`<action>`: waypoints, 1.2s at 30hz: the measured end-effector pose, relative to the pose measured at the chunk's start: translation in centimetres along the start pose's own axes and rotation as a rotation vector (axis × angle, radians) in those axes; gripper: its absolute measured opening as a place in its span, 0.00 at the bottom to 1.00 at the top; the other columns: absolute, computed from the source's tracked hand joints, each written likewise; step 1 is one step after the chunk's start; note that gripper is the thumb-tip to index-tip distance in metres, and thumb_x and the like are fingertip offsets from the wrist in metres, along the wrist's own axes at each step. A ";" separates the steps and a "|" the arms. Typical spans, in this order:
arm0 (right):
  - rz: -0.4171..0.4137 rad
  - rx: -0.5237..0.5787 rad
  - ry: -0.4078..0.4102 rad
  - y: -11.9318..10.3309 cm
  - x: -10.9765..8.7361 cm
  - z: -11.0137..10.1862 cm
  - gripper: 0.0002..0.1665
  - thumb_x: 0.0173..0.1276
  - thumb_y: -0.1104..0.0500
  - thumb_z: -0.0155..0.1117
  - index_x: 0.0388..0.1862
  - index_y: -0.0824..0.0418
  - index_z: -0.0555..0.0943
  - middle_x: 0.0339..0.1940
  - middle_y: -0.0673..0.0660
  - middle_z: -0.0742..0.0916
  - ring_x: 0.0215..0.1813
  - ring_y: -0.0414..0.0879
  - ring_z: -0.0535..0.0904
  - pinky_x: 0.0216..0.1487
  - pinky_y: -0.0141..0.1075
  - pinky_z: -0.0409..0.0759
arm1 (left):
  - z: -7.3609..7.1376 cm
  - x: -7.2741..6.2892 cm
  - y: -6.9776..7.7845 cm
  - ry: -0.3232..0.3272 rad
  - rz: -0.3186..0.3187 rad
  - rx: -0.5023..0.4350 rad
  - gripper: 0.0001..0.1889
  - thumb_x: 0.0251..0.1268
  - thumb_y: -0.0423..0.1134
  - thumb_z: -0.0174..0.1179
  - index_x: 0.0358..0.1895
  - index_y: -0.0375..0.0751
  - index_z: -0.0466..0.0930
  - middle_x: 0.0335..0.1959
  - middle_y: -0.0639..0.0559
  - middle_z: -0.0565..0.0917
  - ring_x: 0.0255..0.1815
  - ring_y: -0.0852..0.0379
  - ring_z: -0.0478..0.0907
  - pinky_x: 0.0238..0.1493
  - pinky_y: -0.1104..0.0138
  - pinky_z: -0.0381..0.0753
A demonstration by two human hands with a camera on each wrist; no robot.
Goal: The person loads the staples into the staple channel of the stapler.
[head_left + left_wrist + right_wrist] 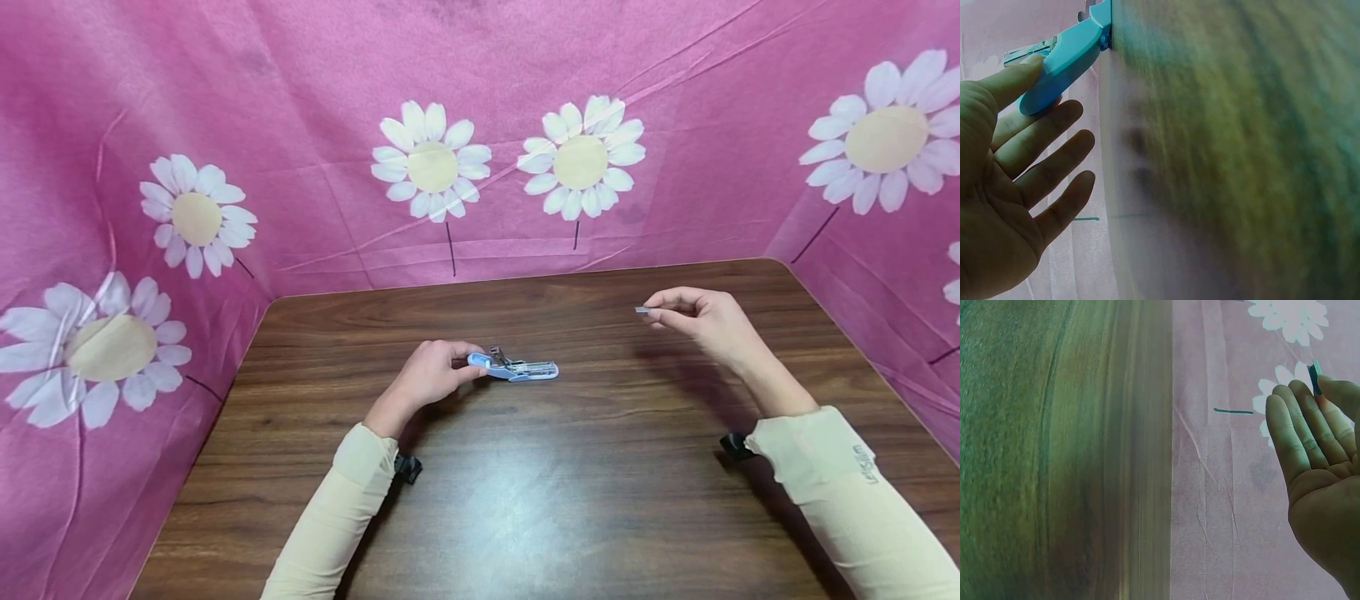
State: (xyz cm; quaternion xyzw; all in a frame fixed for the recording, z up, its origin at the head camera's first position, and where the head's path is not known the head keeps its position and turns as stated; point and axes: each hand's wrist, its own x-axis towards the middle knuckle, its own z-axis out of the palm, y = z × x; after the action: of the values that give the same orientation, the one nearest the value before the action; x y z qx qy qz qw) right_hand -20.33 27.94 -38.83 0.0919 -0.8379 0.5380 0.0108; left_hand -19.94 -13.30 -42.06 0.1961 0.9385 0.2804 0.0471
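Note:
A light blue stapler lies opened up on the table, its metal magazine exposed. My left hand pinches its left end between thumb and index finger. In the left wrist view the thumb presses on the stapler, while the other fingers of the left hand are spread loosely. Up to the right, my right hand holds a small grey strip of staples by its end, above the table and apart from the stapler. The right wrist view shows this strip between thumb and fingertip.
The dark wood-grain table extends under both arms. A pink cloth printed with white daisies hangs behind the table and along both sides. Black straps show at the wrists.

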 end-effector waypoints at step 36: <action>-0.028 -0.015 -0.008 -0.8 0.3 0.9 0.14 0.72 0.60 0.67 0.51 0.68 0.83 0.32 0.44 0.91 0.37 0.40 0.89 0.42 0.27 0.84 | -0.1 0.0 0.0 -0.003 0.006 0.008 0.14 0.66 0.55 0.67 0.51 0.58 0.88 0.41 0.62 0.88 0.38 0.60 0.77 0.49 0.62 0.80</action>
State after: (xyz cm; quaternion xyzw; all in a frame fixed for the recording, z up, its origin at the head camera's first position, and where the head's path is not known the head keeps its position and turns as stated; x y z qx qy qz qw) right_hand -20.43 26.71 -38.42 0.1055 -0.8407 0.5310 0.0157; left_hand -19.95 -13.37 -41.95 0.1995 0.9389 0.2765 0.0470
